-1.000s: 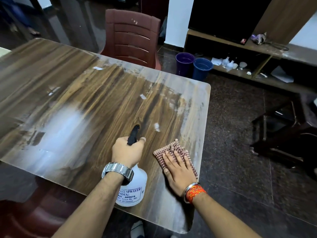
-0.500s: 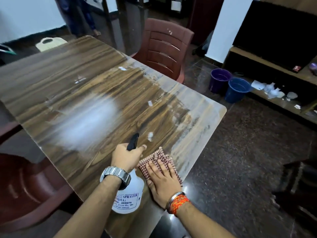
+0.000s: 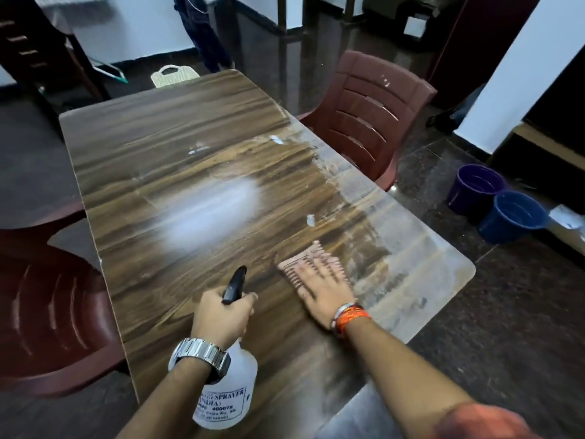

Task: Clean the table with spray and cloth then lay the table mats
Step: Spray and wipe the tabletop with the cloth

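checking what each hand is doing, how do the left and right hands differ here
The left hand is closed around the spray bottle, held off the table; the right hand lies flat, fingers spread, pressing the cloth onto it. The left wrist wears a metal watch, the right orange threads. Both reach over the near end.

Table, spray bottle, cloth

Wood-grain table, white smears and paper scraps on top; white spray bottle with black nozzle, held above near edge; checked cloth, blurred, flat on surface right of nozzle.

Steel link watch on left wrist — orange thread band, metal bangle on right.
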Demonstrator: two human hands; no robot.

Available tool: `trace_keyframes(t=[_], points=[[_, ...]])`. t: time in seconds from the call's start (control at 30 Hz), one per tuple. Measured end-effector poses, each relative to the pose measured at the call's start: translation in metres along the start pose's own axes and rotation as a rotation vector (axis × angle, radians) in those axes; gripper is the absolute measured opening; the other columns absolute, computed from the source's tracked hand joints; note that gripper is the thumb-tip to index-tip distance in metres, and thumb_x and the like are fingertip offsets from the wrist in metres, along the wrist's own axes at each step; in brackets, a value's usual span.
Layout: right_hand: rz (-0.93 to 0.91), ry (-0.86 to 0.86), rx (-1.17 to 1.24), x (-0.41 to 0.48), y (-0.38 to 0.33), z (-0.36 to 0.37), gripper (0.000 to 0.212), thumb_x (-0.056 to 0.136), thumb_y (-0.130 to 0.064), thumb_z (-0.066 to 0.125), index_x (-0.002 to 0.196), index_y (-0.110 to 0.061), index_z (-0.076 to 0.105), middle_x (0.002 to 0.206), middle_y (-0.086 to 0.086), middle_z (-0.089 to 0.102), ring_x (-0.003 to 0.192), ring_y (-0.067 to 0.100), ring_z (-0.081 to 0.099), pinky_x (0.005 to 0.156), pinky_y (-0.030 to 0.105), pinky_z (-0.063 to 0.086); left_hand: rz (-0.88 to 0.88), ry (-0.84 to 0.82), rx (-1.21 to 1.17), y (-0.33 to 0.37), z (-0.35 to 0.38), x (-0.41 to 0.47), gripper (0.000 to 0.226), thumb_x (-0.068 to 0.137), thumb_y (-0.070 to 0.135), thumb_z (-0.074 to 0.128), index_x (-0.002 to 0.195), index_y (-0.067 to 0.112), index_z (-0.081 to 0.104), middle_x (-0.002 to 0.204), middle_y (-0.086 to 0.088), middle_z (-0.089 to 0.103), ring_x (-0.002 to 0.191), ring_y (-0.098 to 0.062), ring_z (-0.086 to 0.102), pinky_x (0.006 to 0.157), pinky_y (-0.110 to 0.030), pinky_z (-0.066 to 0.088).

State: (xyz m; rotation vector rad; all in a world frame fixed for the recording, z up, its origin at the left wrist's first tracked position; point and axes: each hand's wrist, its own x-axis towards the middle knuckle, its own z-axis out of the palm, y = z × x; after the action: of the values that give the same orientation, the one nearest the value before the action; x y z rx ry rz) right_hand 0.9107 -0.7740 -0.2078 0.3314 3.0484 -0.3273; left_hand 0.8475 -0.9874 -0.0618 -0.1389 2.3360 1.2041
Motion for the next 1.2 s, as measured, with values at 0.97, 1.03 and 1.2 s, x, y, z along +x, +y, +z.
trace_keyframes(t=[0.97,1.03,1.2], points=[[0.250,-0.029,-0.035,-0.079,0.266,-0.049,0.063,0.090,-0.048,0.017,0.149,-0.029,0.026,0.157,-0.007,0.024,0.144,0.023,0.021,0.117,0.047,0.008,-0.204,0.364,-0.176,0.030,0.183,-0.108,0.023,0.073,0.030,0.073,0.070,0.007,0.071,0.069,-0.012,0.076,0.050,-0.027,0.060,0.064,-0.050,0.060],[0.326,-0.027,0.003,-0.078,0.256,-0.049,0.064,0.090,-0.047,0.019,0.150,-0.027,0.027,0.156,-0.005,0.028,0.143,0.027,0.021,0.116,0.050,0.006,-0.226,0.386,-0.165,0.025,0.187,-0.117,0.029,0.073,0.031,0.073,0.073,0.002,0.072,0.069,-0.014,0.075,0.052,-0.027,0.060,0.064,-0.049,0.059],[-0.176,-0.043,0.006,-0.127,0.145,-0.024,0.059,0.089,-0.041,0.033,0.145,-0.023,0.038,0.152,-0.004,0.034,0.140,0.029,0.031,0.112,0.050,0.013,-0.251,0.398,-0.099,0.019,0.198,-0.131,0.037,0.077,0.031,0.073,0.079,-0.006,0.070,0.060,-0.007,0.062,0.058,-0.026,0.055,0.057,-0.032,0.042]])
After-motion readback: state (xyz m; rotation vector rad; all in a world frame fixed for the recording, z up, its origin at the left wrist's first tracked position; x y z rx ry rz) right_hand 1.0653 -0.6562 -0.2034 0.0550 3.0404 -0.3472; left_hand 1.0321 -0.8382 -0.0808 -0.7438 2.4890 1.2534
